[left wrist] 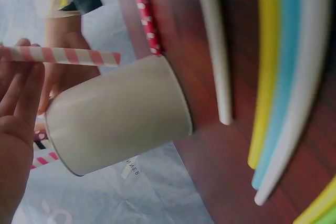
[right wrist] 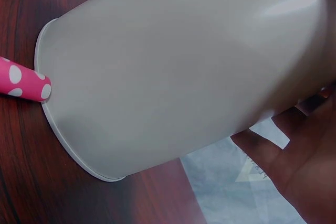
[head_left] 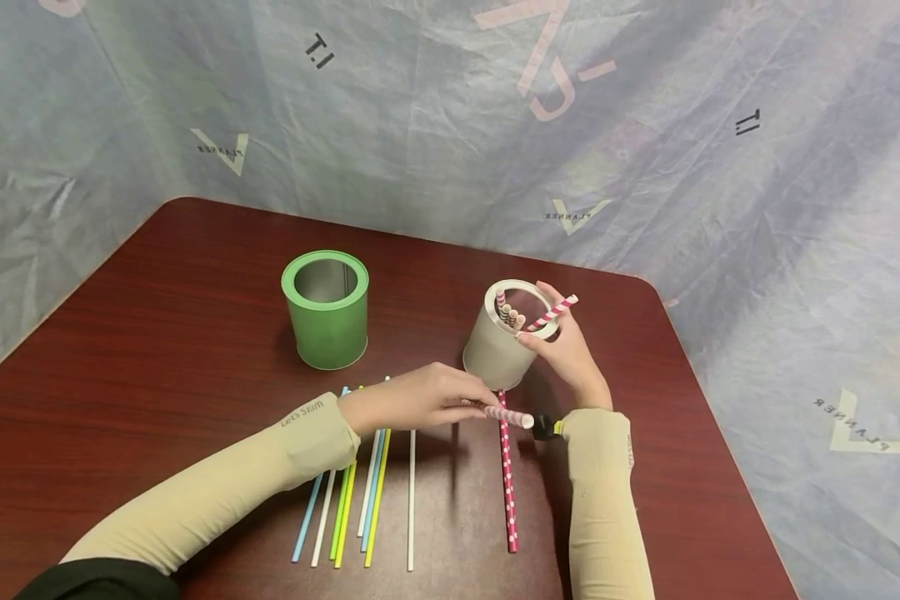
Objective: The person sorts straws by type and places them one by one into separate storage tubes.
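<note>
My left hand (head_left: 427,393) pinches a pink-and-white striped paper straw (head_left: 512,416) in front of the off-white can (head_left: 492,350). My right hand (head_left: 576,354) grips that can by its rim, thumb at the near side and fingers at the far side. Several patterned straws stand inside the can, and one red-and-white striped straw (head_left: 553,312) leans out past the right hand. A dark pink straw with white dots (head_left: 508,492) lies on the table, its far end at the can's base. In the right wrist view the can's wall (right wrist: 157,72) hides most of the right fingers.
A green can (head_left: 330,333) stands at the left. Several plain straws lie below the left forearm, among them a blue straw (head_left: 309,517), a yellow straw (head_left: 378,500) and a white straw (head_left: 411,508). Behind the reddish-brown table (head_left: 195,333) hangs a grey printed sheet (head_left: 420,125).
</note>
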Demonstrator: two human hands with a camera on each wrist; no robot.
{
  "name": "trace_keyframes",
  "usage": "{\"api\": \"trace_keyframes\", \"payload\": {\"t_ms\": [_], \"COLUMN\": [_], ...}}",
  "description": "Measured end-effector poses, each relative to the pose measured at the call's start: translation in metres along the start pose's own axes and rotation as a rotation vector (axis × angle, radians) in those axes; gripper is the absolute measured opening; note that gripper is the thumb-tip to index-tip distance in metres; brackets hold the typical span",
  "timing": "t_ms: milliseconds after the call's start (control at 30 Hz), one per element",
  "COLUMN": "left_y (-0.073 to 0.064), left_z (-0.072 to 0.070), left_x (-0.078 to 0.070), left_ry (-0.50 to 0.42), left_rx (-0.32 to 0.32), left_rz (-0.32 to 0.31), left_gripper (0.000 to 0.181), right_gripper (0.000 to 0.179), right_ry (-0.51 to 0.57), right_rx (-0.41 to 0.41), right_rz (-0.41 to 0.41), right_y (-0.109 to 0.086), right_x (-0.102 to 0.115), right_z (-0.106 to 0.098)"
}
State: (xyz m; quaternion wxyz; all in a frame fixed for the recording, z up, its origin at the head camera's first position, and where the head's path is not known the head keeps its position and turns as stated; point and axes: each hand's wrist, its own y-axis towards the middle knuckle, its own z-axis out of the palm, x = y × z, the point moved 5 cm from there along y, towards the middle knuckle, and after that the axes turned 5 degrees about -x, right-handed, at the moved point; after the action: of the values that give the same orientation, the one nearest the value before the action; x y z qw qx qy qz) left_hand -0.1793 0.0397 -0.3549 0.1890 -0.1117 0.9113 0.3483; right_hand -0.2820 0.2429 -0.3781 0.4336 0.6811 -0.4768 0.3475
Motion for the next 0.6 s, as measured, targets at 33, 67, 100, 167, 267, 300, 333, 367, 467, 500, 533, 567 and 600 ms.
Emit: {"api": "trace_keyframes", "payload": {"t_ms": [33, 67, 100, 167, 267, 300, 333, 367, 467, 500, 533, 567, 600], "left_y": [0.001, 0.002, 0.003, 0.005, 0.008, 0.009, 0.011, 0.012, 0.015, 0.016, 0.017, 0.018, 0.019], "left_z": [-0.002, -0.004, -0.006, -0.010, -0.015, -0.017, -0.019, -0.021, -0.027, -0.029, -0.030, -0.032, -0.033], "left_x": [0.000, 0.000, 0.001, 0.000, -0.001, -0.002, -0.003, -0.003, -0.004, -0.004, -0.004, -0.004, -0.004], "left_ry": [-0.019, -0.042, -0.070, -0.146, -0.252, -0.278, -0.296, -0.307, -0.321, -0.329, -0.345, -0.366, -0.385], "left_rx": [-0.025, -0.050, -0.072, -0.105, -0.143, -0.157, -0.172, -0.189, -0.259, -0.288, -0.319, -0.353, -0.393], "left_rz": [-0.010, -0.019, -0.033, -0.059, -0.091, -0.104, -0.111, -0.120, -0.166, -0.183, -0.198, -0.215, -0.229], "left_gripper": [0.020, 0.021, 0.023, 0.025, 0.025, 0.025, 0.025, 0.024, 0.022, 0.022, 0.021, 0.021, 0.021], "right_gripper": [0.084, 0.084, 0.084, 0.084, 0.085, 0.085, 0.085, 0.085, 0.085, 0.085, 0.085, 0.085, 0.085], "right_ry": [0.001, 0.007, 0.008, 0.019, 0.034, 0.031, 0.032, 0.031, 0.029, 0.031, 0.033, 0.037, 0.040], "right_rx": [-0.001, 0.000, 0.000, 0.001, 0.002, 0.000, 0.000, 0.000, 0.001, 0.003, 0.004, 0.006, 0.008], "right_rz": [0.001, 0.003, 0.002, 0.000, -0.005, -0.009, -0.010, -0.012, -0.018, -0.019, -0.018, -0.015, -0.013], "right_y": [0.000, 0.000, 0.000, 0.000, 0.000, 0.000, 0.000, 0.000, -0.001, -0.001, -0.001, -0.001, -0.001], "right_x": [0.000, 0.000, 0.000, 0.000, 0.000, 0.000, 0.001, 0.001, 0.001, 0.002, 0.002, 0.002, 0.002], "right_z": [0.000, 0.000, 0.000, 0.000, 0.001, 0.001, 0.001, 0.001, 0.001, 0.001, 0.001, 0.001, 0.001]}}
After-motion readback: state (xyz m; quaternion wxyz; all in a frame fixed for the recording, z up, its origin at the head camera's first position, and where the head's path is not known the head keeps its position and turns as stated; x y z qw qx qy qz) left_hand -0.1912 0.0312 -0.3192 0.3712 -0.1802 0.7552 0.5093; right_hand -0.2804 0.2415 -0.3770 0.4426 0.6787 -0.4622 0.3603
